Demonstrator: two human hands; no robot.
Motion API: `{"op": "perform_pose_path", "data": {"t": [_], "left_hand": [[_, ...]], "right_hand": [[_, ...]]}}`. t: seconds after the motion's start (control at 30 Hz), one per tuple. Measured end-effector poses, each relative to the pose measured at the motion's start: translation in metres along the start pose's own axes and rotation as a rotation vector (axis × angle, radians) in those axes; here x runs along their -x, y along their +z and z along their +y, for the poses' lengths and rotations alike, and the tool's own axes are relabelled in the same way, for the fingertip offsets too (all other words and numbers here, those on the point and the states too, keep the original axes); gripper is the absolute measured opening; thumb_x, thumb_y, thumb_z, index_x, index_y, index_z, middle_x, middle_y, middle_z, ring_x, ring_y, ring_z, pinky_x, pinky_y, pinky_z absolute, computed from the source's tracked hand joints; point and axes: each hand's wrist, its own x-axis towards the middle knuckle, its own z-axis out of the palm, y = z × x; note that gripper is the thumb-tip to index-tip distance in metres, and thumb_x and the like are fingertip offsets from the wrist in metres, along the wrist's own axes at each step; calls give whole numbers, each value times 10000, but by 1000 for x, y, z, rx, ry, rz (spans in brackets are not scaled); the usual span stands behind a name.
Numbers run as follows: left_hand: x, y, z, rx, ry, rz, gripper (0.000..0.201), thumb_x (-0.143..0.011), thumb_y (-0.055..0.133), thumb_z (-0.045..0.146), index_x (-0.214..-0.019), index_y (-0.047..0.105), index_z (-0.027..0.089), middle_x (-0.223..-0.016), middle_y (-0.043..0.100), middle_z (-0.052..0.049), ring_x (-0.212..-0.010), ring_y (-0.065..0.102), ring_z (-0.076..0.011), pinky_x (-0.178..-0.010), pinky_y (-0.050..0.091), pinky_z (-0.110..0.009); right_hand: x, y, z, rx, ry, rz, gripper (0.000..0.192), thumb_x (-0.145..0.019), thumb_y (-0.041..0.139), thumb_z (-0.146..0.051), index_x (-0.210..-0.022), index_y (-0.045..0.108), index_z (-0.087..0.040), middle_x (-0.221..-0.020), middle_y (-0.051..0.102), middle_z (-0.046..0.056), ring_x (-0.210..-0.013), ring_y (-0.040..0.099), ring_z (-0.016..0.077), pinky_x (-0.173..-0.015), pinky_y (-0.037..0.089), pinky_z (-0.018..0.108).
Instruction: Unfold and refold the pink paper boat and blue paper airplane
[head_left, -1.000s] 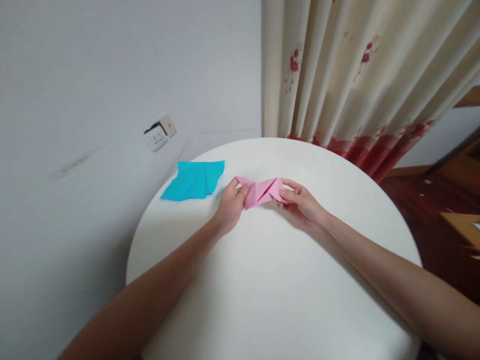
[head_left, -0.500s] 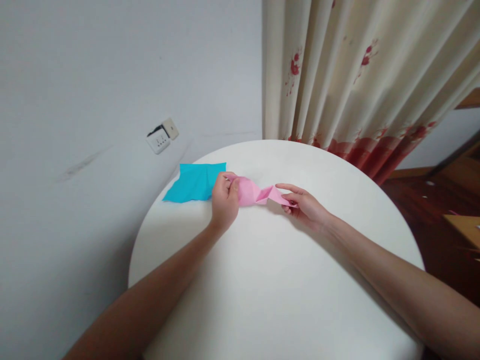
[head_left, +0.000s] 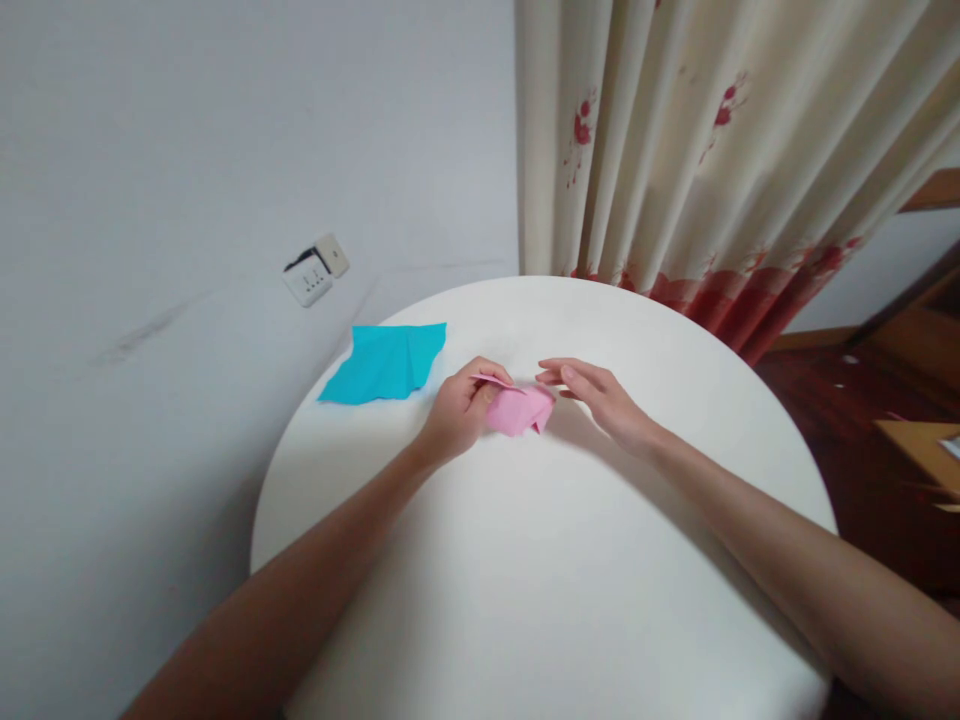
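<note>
well, from where i stand, the person's left hand (head_left: 459, 408) is closed on a folded pink sheet (head_left: 517, 412), gripping its left end between thumb and fingers, with one thin edge poking up along the fingers. the sheet is creased and bent, its right end turning down to a small point, and it sits in front of the person, towards the far side of a round white table (head_left: 547, 580); whether its lower edge touches the tabletop i cannot tell. the right hand (head_left: 604, 395) is loosely open, fingers stretched toward the sheet's right end, thumb resting near them; the fingertips are just beside the pink, and i can't make out whether they brush it. over to the left, near the table's edge by the wall (head_left: 225, 130), a bright blue sheet (head_left: 382, 363) lies spread out with a crease down it, apart from the left hand. a white socket (head_left: 307, 281) and a smaller beige plate (head_left: 332, 255) sit on that wall, and beyond the table hangs a cream curtain (head_left: 645, 150) with red flowers and a red lower band.
</note>
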Motion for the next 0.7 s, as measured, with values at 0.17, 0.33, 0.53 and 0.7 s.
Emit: {"op": "perform_pose_path", "data": {"t": [0.17,0.33,0.53,0.7], "left_hand": [[1,-5,4,-16,8,-94,109,-831,607,208,-787,706,219,-768,656,-37,-736,590,-188,-702,465,-282],[0,-9,6,-31,43,-205,194,-821,543,133,-802,715,221,-778,677,-33,-726,606,-179,-689,461,-274],[0,-8,8,-15,24,-303,226,-807,515,108,-801,711,223,-782,689,-35,-744,626,-185,-714,474,-289],[1,-13,18,-44,100,-371,241,-803,550,87,-899,712,237,-881,711,-50,-832,653,-211,-812,481,-329]], "right_hand": [[7,3,-5,-24,41,-220,380,-834,705,-515,-1035,755,-197,-1008,751,75,-917,671,227,-837,520,379],[12,9,-8,-53,110,-341,310,-813,727,-477,-792,728,-168,-778,689,44,-719,617,175,-668,490,313],[13,18,-10,-46,53,-163,258,-771,730,-364,-613,635,-182,-780,635,23,-704,556,143,-645,421,287],[12,20,-4,-109,225,11,274,-723,720,-368,-577,583,-181,-541,514,-38,-521,408,95,-514,284,253]]}}
